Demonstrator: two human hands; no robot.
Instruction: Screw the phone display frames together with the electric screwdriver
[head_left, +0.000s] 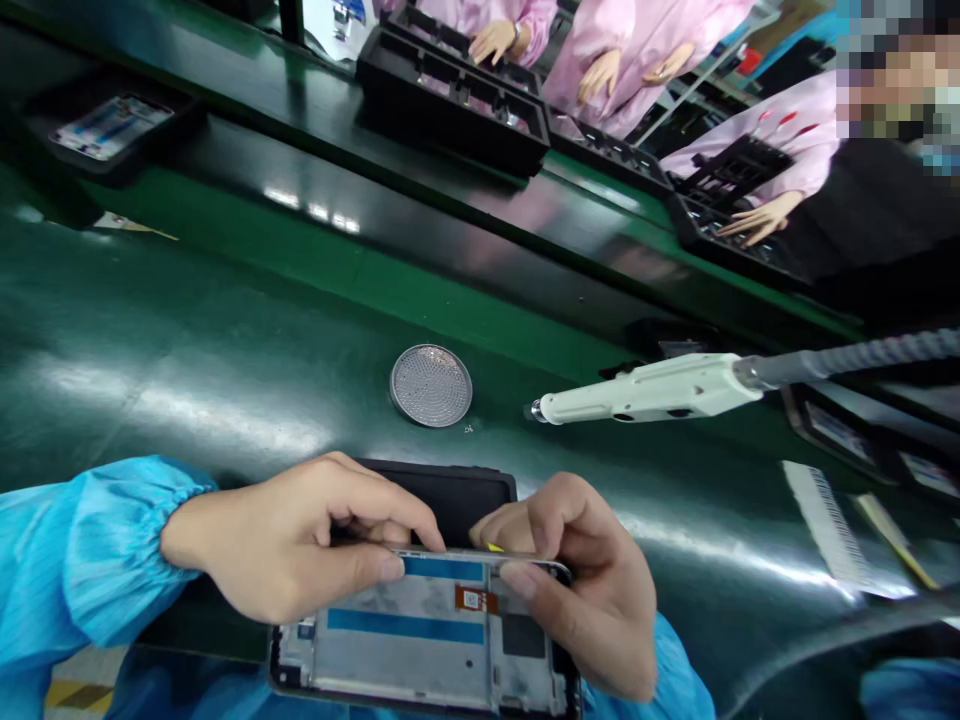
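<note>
Blue anti-static sleeves (82,560) run in from the bottom of the view to a left hand (296,540) and a right hand (581,590), both closed on the upper edge of a smartphone mid-frame (420,635). Each thumb lies along the front with the fingers curled behind, so the frame is pinched from two sides rather than laid flat. Its grey metal face carries blue tape strips (405,626) and an orange QR label (475,599). Its lower edge runs out of the picture, so whether it bears on anything cannot be told. Held by one edge, the frame could swing or slip if either pinch eased, and a slip could knock it against the black rectangular piece (457,495) just behind the fingers. Hard thumb pressure could flex the thin frame or lift the tape. Beyond the hands, a pale green electric screwdriver (645,392) lies with its bit pointing inward, near a round mesh disc (430,385) on the green bench (225,400); a careless sweep toward that bit could scratch the metal. Co-workers in pink smocks (600,60) handle black trays (450,100) across the line.
</note>
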